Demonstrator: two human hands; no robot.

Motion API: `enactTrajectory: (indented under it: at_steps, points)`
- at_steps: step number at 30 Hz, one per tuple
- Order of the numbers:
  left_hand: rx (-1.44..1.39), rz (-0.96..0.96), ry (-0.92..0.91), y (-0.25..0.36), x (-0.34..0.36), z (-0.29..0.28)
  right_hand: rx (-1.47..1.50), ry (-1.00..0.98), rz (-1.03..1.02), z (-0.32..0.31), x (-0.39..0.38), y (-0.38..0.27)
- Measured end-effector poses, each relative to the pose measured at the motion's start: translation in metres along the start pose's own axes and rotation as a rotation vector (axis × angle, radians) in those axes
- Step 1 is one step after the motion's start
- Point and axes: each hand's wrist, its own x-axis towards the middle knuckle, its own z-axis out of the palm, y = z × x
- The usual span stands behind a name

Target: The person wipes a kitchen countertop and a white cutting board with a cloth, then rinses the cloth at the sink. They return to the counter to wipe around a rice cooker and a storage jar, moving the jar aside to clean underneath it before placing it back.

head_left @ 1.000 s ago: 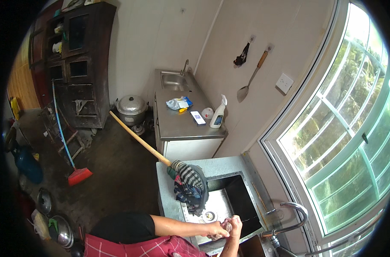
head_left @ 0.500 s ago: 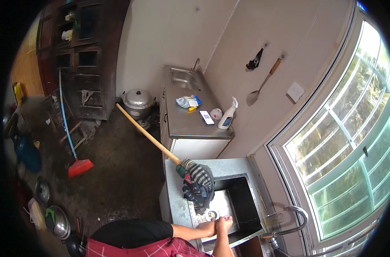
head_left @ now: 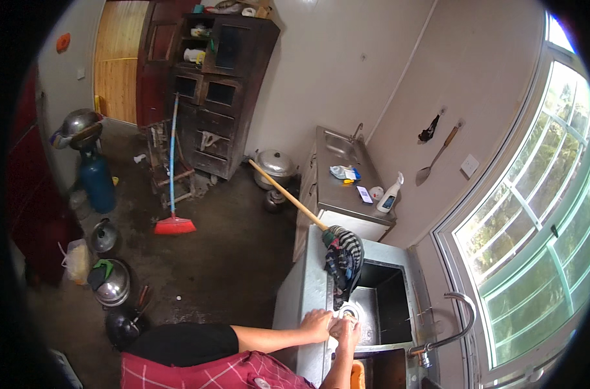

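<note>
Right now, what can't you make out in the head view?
All in the head view:
Pale item: mostly hidden by the left grip and right grip; kind unclear.
Sink drain: lower part behind the right grip.
Orange object: cut off by the lower edge; kind unclear.
Phone: screen too small to read.
Window: right side cut off by the dark fisheye rim.

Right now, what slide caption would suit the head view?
Left hand and right hand at the sink, a striped cloth mop draped over its edge.
</note>
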Motion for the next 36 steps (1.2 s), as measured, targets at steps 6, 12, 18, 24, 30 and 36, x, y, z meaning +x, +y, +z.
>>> enactTrajectory:
  at_steps: [6,12,18,24,30,36]
  points:
    - [0.023,-0.153,-0.117,-0.017,-0.083,-0.096,-0.031,-0.391,0.097,0.045,-0.079,-0.003]
    - [-1.055,-0.405,-0.114,-0.095,-0.199,-0.166,0.185,-0.897,0.199,0.102,-0.148,0.012]
    - [-1.285,-0.417,0.175,-0.113,-0.327,-0.220,0.261,-1.142,0.253,0.165,-0.233,0.051]
    - [-1.188,-0.478,0.658,-0.159,-0.472,-0.239,0.115,-1.263,0.673,0.239,-0.363,0.117]
    - [-0.996,-0.505,0.973,-0.156,-0.581,-0.279,-0.300,-1.536,0.507,0.309,-0.488,0.087]
    - [-0.909,-0.656,1.006,-0.174,-0.631,-0.300,-0.113,-1.719,0.513,0.362,-0.523,0.087]
